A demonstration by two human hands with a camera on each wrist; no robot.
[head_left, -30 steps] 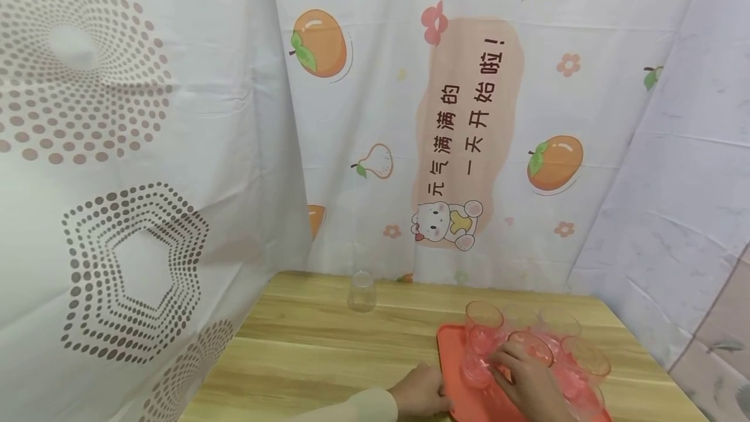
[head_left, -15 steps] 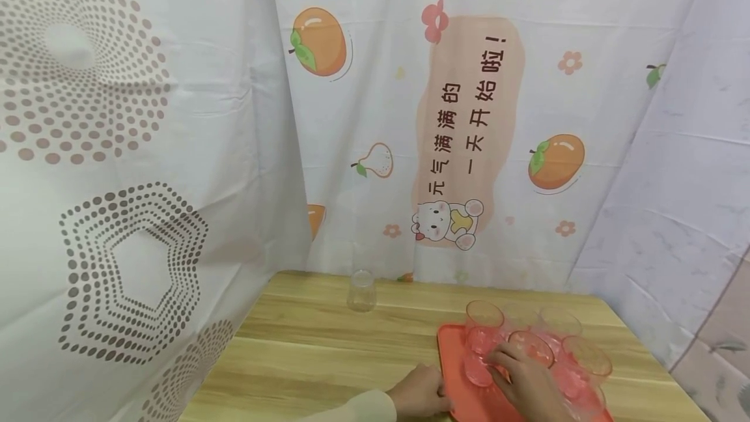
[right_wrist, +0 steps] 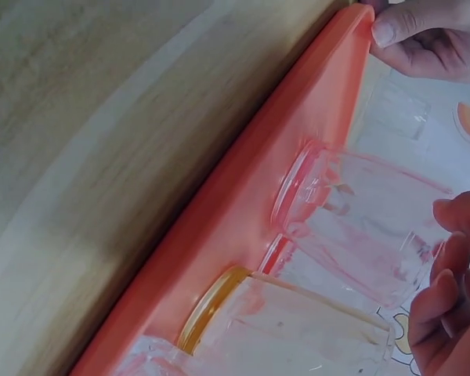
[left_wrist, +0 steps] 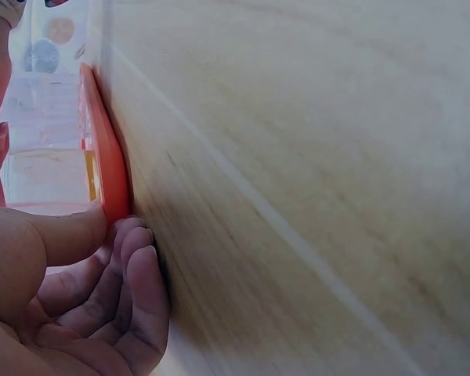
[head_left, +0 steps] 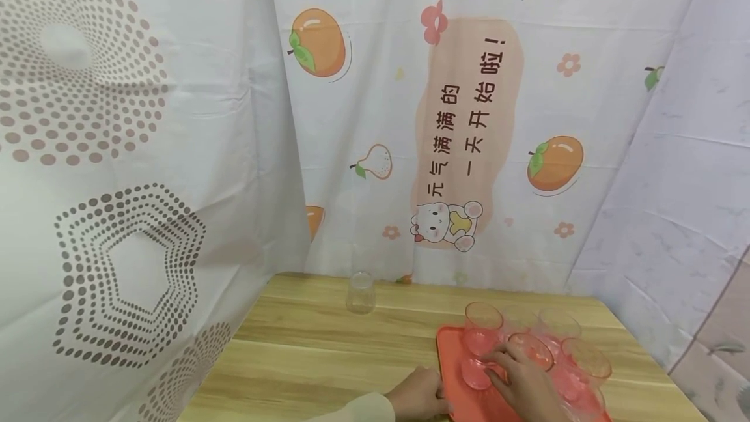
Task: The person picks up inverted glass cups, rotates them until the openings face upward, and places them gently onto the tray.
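An orange-red tray [head_left: 454, 370] lies on the right of the table, bearing several see-through cups. My left hand [head_left: 417, 394] pinches the tray's near left corner, thumb on top and curled fingers under the rim, as the left wrist view shows. My right hand [head_left: 527, 383] has its thumb and fingers at the upper rim of a clear pink-tinted cup [right_wrist: 360, 211], pinching it. That cup stands on the tray toward its left side, its pink base at the tray floor. Beside it is a clear cup with an amber base ring [right_wrist: 290, 329].
More cups, some with orange rims [head_left: 586, 357], crowd the tray's right and far parts. A single clear glass [head_left: 361, 293] stands at the back left of the wooden table [head_left: 316, 344]. Printed curtains [head_left: 375, 116] hang behind and on both sides.
My right hand and the pink-tinted cup under its fingers have shifted slightly to the left. My left hand stays on the tray's corner.
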